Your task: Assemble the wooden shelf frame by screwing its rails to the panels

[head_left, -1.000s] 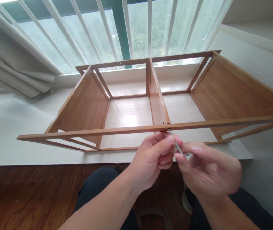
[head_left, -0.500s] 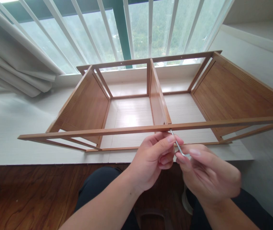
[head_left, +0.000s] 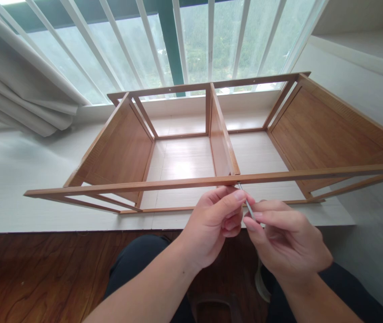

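Note:
A wooden shelf frame [head_left: 117, 152] lies on its side on a white window ledge [head_left: 13, 179]. Its near rail [head_left: 144, 184] runs across the view, and the middle divider panel [head_left: 220, 139] meets it at the centre. A thin metal hex key [head_left: 247, 205] points up into the rail's underside at that joint. My left hand [head_left: 216, 224] pinches the key's shaft just below the rail. My right hand [head_left: 285, 242] grips the key's lower end, fingers curled around it.
Behind the shelf stands a barred window [head_left: 191, 40], with a white curtain [head_left: 19, 89] bunched at the left. Dark wooden floor [head_left: 43, 273] lies below the ledge's front edge. My knees in dark trousers [head_left: 137, 264] sit under my hands. A white wall step [head_left: 356, 49] rises at the right.
My right hand has turned and drawn in closer to the left hand, and the key's bent lower end is now hidden under its fingers. The left hand and the shelf stayed put.

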Demonstrator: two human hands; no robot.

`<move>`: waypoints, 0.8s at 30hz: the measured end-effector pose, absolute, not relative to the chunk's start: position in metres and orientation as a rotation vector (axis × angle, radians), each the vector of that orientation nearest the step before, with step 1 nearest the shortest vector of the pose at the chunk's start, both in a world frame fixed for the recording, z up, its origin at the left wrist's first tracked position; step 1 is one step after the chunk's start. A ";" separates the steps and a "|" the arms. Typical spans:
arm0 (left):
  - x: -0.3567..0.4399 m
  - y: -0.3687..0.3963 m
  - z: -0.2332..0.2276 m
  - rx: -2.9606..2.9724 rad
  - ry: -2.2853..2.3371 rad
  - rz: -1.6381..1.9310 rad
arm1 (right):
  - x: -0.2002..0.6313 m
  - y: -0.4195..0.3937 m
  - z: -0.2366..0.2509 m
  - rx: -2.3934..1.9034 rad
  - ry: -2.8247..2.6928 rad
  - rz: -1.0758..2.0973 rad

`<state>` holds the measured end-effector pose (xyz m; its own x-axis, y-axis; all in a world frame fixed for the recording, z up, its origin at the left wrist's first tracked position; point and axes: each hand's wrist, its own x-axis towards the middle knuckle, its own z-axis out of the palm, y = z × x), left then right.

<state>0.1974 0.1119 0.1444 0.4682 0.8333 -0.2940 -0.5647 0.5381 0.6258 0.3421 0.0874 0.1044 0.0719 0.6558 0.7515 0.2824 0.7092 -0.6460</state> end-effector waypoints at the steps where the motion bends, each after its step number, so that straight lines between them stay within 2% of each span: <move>1: 0.198 0.112 0.145 0.486 0.628 0.897 | 0.342 0.088 0.105 -0.803 -1.534 0.326; 24: 0.197 0.112 0.148 0.525 0.646 0.892 | 0.337 0.088 0.105 -0.829 -1.436 0.355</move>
